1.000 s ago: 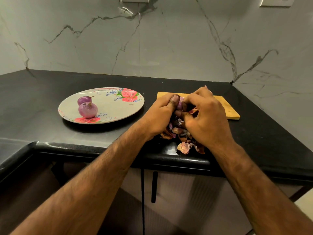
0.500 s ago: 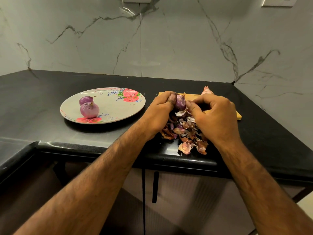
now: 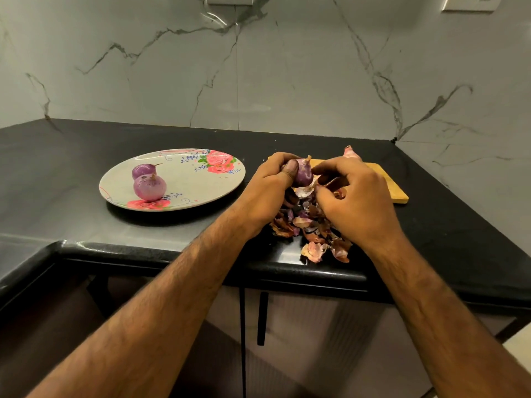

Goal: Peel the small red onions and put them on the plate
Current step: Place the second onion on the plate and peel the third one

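Left: the black counter (image 3: 57, 156) carries the flowered plate (image 3: 198, 179), set well back from the rounded front edge. On its near-left part two peeled onions (image 3: 150, 187) rest one behind the other and touching. I count that part of the task as done.

Centre: my left hand (image 3: 267, 191) grips the third onion (image 3: 303, 175) between thumb and curled fingers, stem upward, above the peelings and off the counter. Its upper surface shows glossy purple, while loose skin (image 3: 306, 191) hangs at its base, so I judge the peeling nearly finished. Below it the heap of peelings (image 3: 301, 222) spreads to the counter's front lip, and some flakes could fall off the edge.

Right: my right hand (image 3: 356, 205) has its fingers curled inward and appears to pinch that loose skin. Behind it lies the wooden board (image 3: 393, 188), and the tip of an unpeeled onion (image 3: 352, 153) shows at its far edge. At least that one remains.

Room: bare counter lies open between the left hand and the plate. The marble wall closes the right corner beyond the board.
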